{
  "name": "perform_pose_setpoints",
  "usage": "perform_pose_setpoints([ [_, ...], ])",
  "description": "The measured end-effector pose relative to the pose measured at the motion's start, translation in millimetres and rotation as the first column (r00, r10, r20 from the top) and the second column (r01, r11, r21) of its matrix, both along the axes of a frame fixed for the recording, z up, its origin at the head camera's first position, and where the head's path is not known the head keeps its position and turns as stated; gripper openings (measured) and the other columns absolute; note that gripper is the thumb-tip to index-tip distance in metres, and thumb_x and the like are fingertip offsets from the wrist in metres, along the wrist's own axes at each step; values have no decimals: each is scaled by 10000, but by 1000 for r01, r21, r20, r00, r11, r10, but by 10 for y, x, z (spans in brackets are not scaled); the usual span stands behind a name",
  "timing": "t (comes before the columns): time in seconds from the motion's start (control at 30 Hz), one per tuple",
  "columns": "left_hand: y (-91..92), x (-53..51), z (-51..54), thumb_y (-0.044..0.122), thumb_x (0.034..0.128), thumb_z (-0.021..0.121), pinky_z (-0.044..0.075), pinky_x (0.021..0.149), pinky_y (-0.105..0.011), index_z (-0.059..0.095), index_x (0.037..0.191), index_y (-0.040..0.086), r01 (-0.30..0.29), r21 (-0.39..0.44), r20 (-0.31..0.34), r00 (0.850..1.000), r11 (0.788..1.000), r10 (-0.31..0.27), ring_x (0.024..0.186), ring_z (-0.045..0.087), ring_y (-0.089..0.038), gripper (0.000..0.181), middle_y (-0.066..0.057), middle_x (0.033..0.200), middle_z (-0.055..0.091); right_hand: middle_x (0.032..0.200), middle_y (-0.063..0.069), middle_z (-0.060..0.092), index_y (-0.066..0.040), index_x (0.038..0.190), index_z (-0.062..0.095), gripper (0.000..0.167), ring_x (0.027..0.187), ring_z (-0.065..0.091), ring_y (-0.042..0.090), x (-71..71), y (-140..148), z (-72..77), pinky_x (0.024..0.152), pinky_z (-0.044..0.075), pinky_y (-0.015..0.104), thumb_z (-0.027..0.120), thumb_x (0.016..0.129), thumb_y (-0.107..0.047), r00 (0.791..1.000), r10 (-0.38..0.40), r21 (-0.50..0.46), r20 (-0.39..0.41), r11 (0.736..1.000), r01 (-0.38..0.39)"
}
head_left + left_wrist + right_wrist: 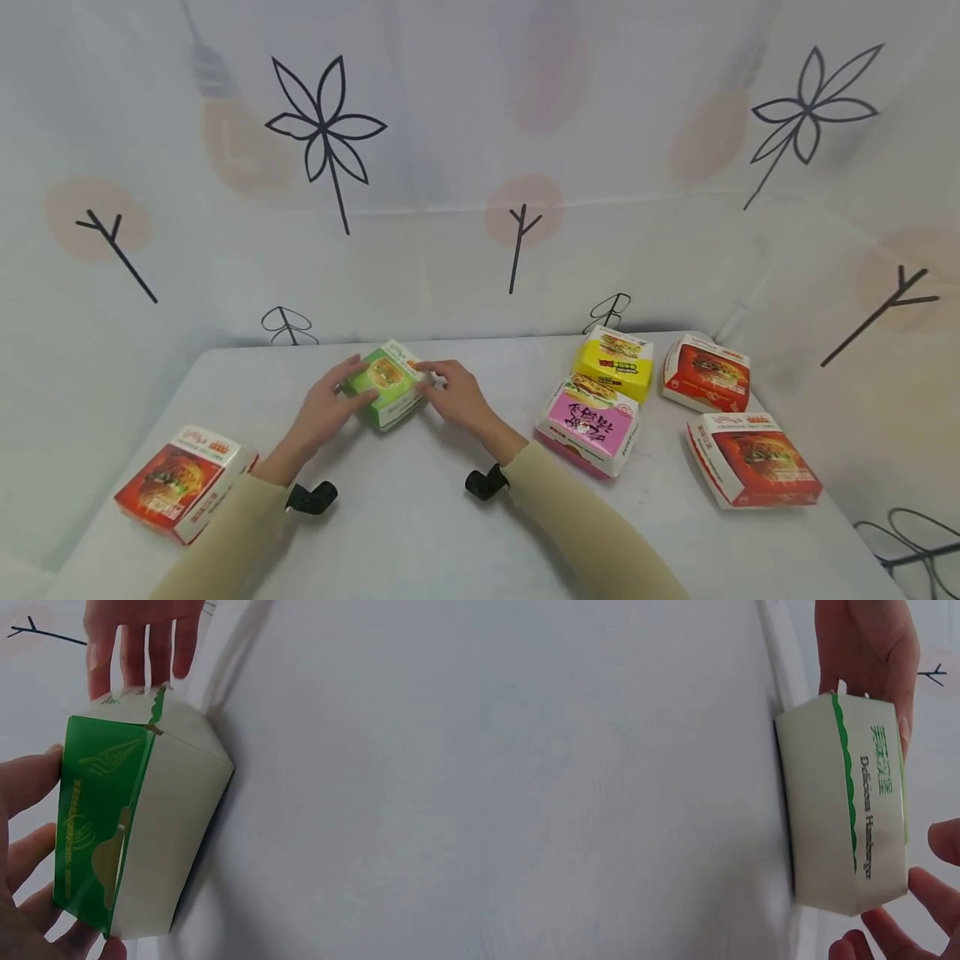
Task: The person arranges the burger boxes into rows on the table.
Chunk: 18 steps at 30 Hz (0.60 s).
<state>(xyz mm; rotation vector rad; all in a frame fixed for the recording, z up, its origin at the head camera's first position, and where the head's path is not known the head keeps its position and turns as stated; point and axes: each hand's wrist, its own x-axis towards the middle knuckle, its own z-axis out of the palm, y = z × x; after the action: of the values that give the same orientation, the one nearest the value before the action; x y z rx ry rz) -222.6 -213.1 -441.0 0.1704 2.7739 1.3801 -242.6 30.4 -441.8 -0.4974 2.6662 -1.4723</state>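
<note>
Beyond sleeves (592, 525), grips green box (387, 377) with left hand (322, 415); touches opposite side with uncurled right hand (459, 398), apparently for steadying.

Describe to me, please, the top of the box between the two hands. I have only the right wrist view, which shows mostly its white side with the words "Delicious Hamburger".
Observer: In the head view, the top of the box carries a burger picture on green.
Operator: Thank you. Is another side also coloured?
Observer: Yes, the left wrist view shows a green panel with gold print.
Operator: And do other boxes lie farther to the right?
Observer: Four, in the head view: a yellow box, a pink box and two red boxes.
</note>
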Motion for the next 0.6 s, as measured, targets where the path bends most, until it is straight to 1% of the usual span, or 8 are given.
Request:
perform_pose_setpoints([
  [0.13,-29,-10,53,327,944,683,212,1160,-566,475,1468,81,32,26,4,999,999,-32,1487,178,-360,615,-104,1617,272,1370,70,562,-154,1376,605,395,1285,507,237,-9,39,49,1029,457,398,608,994,-256,1000,-19,-29,23,999,20],
  [0.2,-41,-20,71,296,942,684,202,1165,-562,482,1467,97,45,50,22,999,998,-46,1490,169,-352,596,-90,1618,273,1396,59,548,-167,1390,595,405,1293,500,233,-30,56,68,1034,453,389,610,994,-252,999,-28,-48,46,998,30],
  [0.27,-52,-28,78,266,943,681,188,1169,-563,483,1467,106,61,67,42,997,996,-64,1493,159,-351,582,-89,1620,267,1427,50,530,-179,1395,591,409,1304,496,231,-57,60,73,1039,452,383,612,993,-253,998,-21,-58,64,998,24],
  [0.4,-63,-56,72,221,943,671,181,1168,-573,498,1455,109,97,98,62,993,990,-104,1492,155,-357,552,-98,1618,266,1474,29,497,-197,1415,571,432,1329,481,218,-121,44,83,1045,447,364,614,992,-274,996,22,-50,86,999,-17],
  [0.53,-76,-76,60,180,942,665,176,1168,-578,519,1436,100,137,141,54,988,980,-146,1494,151,-351,522,-96,1614,275,1514,8,459,-201,1447,536,471,1379,425,201,-185,9,95,1070,421,349,613,990,-287,994,69,-43,82,997,-65],
  [0.6,-82,-82,55,166,939,664,173,1165,-589,528,1425,84,158,155,39,985,975,-166,1493,146,-360,512,-105,1614,273,1532,2,438,-199,1455,528,484,1408,387,198,-220,-7,83,1087,402,352,612,989,-299,993,92,-51,77,995,-88],
])
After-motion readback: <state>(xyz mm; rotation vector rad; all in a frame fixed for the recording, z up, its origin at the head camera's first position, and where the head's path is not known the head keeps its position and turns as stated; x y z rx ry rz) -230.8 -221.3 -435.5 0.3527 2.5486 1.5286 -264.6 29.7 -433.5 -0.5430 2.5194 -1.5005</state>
